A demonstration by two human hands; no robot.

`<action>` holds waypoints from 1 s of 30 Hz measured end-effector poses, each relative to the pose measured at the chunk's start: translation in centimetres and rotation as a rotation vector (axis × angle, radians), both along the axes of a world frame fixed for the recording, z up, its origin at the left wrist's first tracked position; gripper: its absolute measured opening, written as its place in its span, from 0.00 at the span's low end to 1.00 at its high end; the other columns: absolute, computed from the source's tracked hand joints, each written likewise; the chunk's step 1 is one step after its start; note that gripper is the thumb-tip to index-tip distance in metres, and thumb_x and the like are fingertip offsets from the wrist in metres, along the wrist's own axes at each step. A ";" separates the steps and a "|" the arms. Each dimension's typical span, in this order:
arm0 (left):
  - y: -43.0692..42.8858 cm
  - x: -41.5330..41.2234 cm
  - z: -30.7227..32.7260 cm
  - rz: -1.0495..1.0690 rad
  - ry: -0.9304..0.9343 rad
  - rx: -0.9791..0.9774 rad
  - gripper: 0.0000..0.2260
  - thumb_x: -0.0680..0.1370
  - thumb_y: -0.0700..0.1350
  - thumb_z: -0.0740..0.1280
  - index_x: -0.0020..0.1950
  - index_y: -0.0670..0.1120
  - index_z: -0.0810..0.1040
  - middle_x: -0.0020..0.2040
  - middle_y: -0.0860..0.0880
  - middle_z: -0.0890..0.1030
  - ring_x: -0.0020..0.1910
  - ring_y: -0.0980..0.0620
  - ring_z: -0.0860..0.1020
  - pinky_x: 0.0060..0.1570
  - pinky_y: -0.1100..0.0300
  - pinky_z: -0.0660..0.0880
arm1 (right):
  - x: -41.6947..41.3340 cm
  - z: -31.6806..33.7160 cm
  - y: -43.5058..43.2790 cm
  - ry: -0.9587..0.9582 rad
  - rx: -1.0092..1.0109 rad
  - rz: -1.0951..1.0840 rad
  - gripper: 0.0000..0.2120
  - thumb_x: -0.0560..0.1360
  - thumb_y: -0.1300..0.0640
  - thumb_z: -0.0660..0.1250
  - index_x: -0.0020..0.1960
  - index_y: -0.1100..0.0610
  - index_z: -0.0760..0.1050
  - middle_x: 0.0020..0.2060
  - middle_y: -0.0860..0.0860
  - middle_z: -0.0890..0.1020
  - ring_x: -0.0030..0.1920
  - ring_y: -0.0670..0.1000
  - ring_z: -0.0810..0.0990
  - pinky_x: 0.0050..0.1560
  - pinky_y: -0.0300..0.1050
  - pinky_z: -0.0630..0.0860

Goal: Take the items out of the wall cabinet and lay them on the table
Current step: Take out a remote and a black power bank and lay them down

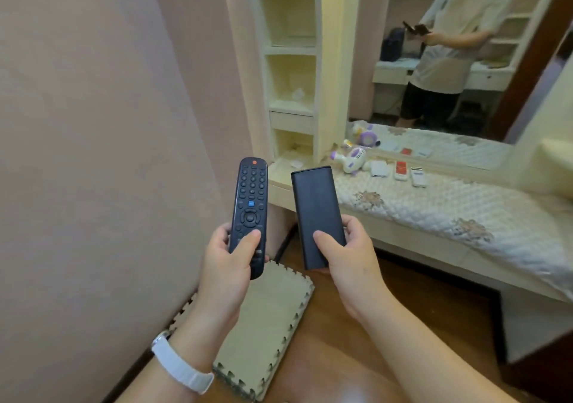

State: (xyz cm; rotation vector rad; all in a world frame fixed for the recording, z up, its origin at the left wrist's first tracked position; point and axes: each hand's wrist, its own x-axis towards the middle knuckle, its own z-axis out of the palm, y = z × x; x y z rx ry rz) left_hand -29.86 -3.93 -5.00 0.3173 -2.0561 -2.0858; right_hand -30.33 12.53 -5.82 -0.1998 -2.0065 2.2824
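My left hand [228,266] grips a black remote control [250,204] with a red button at its top, held upright with my thumb on its keys. My right hand [350,258] grips a plain black rectangular power bank [316,210], tilted slightly left. Both are held in front of me, short of the table [434,213], which has a white quilted cover. The cream wall cabinet [291,61] with open shelves stands beyond, at the table's left end. On the table lie a purple-and-white toy [352,159], a white box [379,169] and two small white remotes [401,170] [418,176].
A large mirror [449,55] above the table reflects a person. A pink wall [93,154] fills the left. A beige foam puzzle mat [263,325] lies on the brown wooden floor below my hands. My left wrist wears a white band [181,362].
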 end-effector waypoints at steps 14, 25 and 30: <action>6.6 -20.0 -3.7 -0.413 -0.096 0.170 0.05 0.79 0.42 0.67 0.55 0.47 0.77 0.42 0.47 0.82 0.36 0.51 0.80 0.33 0.63 0.77 | -13.3 -0.8 6.3 -0.118 0.148 -0.410 0.12 0.76 0.58 0.68 0.59 0.51 0.71 0.51 0.52 0.80 0.48 0.53 0.82 0.38 0.47 0.82; 15.5 -27.4 -5.8 -0.645 -0.165 0.130 0.09 0.80 0.45 0.66 0.59 0.48 0.76 0.46 0.46 0.83 0.37 0.51 0.82 0.34 0.63 0.76 | -17.3 -2.2 13.6 -0.160 0.131 -0.614 0.12 0.77 0.59 0.67 0.58 0.52 0.71 0.51 0.53 0.80 0.46 0.53 0.82 0.33 0.40 0.79; 21.7 -29.5 -6.7 -0.686 -0.191 0.103 0.09 0.80 0.45 0.65 0.60 0.50 0.76 0.49 0.49 0.84 0.42 0.49 0.84 0.35 0.63 0.77 | -19.0 -3.8 20.0 -0.162 0.080 -0.653 0.11 0.77 0.59 0.67 0.58 0.52 0.72 0.51 0.52 0.80 0.48 0.52 0.82 0.36 0.42 0.81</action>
